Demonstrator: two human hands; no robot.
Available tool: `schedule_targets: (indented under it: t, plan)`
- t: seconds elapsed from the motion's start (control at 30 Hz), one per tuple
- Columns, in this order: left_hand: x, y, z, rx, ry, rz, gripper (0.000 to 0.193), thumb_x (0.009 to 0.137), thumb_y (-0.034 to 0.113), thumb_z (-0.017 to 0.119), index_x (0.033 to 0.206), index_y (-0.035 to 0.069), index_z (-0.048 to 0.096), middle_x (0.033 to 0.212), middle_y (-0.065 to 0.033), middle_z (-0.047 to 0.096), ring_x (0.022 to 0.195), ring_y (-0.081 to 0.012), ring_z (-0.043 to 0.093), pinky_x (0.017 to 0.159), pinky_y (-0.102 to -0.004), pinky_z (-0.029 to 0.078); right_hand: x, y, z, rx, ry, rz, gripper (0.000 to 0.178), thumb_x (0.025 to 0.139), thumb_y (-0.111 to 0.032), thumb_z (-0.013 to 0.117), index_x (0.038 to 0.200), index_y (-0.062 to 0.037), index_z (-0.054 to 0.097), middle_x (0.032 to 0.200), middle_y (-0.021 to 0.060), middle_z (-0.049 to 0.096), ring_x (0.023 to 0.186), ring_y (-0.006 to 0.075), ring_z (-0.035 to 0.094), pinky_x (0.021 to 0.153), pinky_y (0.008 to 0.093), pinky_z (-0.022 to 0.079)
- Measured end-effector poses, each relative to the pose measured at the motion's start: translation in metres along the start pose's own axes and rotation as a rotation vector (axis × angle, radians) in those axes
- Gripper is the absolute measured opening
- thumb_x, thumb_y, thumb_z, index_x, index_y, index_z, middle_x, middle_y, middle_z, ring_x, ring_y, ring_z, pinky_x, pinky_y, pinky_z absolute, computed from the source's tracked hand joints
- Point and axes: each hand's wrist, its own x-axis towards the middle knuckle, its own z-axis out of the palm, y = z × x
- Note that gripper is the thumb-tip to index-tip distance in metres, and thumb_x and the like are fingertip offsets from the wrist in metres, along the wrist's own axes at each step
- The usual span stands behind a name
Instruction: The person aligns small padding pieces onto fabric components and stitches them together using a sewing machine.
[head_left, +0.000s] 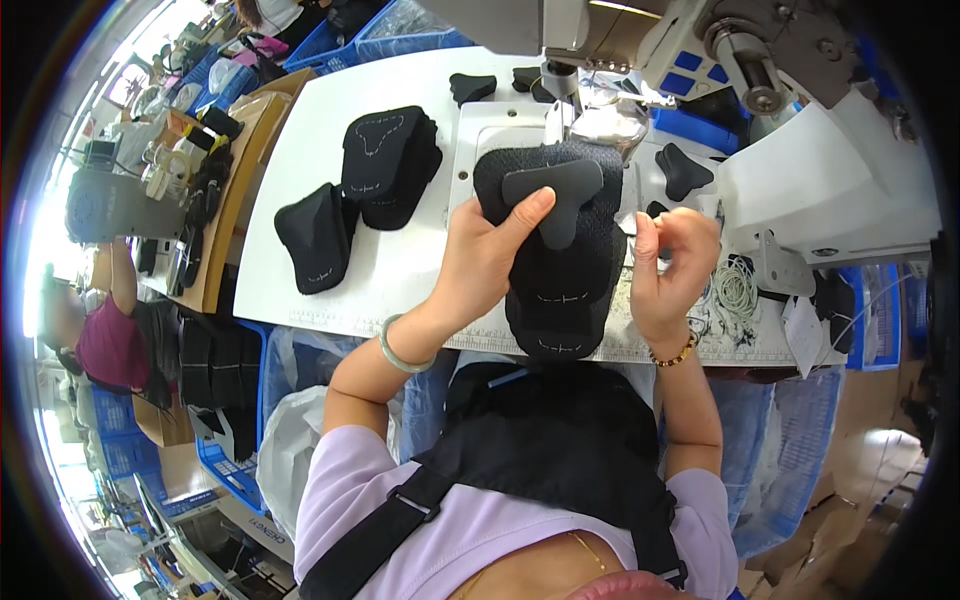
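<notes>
Over the smooth white table (300, 150), grasping grainy, stitch-marked black padded pieces (590, 240) in the left hand (475, 258), pinning a smooth dark-grey three-lobed patch (560, 210) on top. Just beside, curling the right hand (672, 272); cannot tell whether holding anything.

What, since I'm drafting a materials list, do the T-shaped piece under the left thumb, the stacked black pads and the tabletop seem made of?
T-shaped piece: perhaps leatherette or rubber; smooth, matte, dark grey.
Stacked black pads: probably padded fabric; dull, stitch-like pale dashes.
Tabletop: likely laminate; white, smooth.
</notes>
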Motion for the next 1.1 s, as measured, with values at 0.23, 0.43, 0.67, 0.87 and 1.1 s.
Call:
schedule_targets:
  t: [0.23,0.43,0.67,0.87,1.1]
  plan:
    - [-0.003,0.009,0.018,-0.237,0.114,0.013,0.021,0.088,0.015,0.057,0.097,-0.004,0.059,0.085,-0.0078,0.063,0.073,-0.013,0.061,0.065,-0.0248,0.051,0.018,0.006,0.01,-0.395,-0.044,-0.783,0.029,0.069,-0.011,0.071,0.091,-0.0286,0.065,0.096,-0.0049,0.053,0.094,0.013,0.053,0.083,0.0322,0.038]
    - [0.016,0.019,-0.003,-0.151,0.131,-0.015,0.018,0.087,0.011,0.053,0.096,-0.004,0.058,0.089,-0.0075,0.061,0.078,-0.0128,0.061,0.066,-0.024,0.051,0.055,0.001,0.022,-0.271,-0.267,-0.743,0.036,0.059,-0.023,0.068,0.094,-0.0191,0.068,0.093,-0.003,0.053,0.095,0.0154,0.048,0.082,0.031,0.032]
    - [0.059,0.016,0.005,-0.125,0.053,0.081,0.016,0.087,0.008,0.05,0.093,-0.004,0.06,0.084,-0.006,0.062,0.073,-0.0106,0.061,0.064,-0.023,0.049,0.068,0.011,0.024,-0.335,-0.203,-0.586,0.038,0.061,-0.025,0.068,0.097,-0.0157,0.067,0.089,-0.0007,0.053,0.087,0.0176,0.049,0.078,0.0317,0.032]
    - [0.068,0.015,0.008,0.014,-0.011,0.159,0.018,0.088,0.008,0.048,0.094,-0.004,0.061,0.088,-0.0029,0.061,0.083,-0.0087,0.054,0.077,-0.0243,0.042,0.066,0.02,0.021,-0.246,-0.239,-0.516,0.053,0.052,-0.009,0.062,0.104,-0.0163,0.063,0.101,-0.0002,0.053,0.091,0.0211,0.046,0.084,0.037,0.034]
    - [0.072,0.015,0.008,0.005,-0.021,0.095,0.011,0.087,0.003,0.047,0.091,-0.001,0.057,0.084,-0.0037,0.06,0.074,-0.0093,0.058,0.066,-0.0241,0.048,0.065,0.02,0.016,-0.322,-0.264,-0.51,0.041,0.062,-0.029,0.069,0.099,-0.0125,0.066,0.096,0.0024,0.057,0.091,0.0218,0.052,0.082,0.0351,0.037]
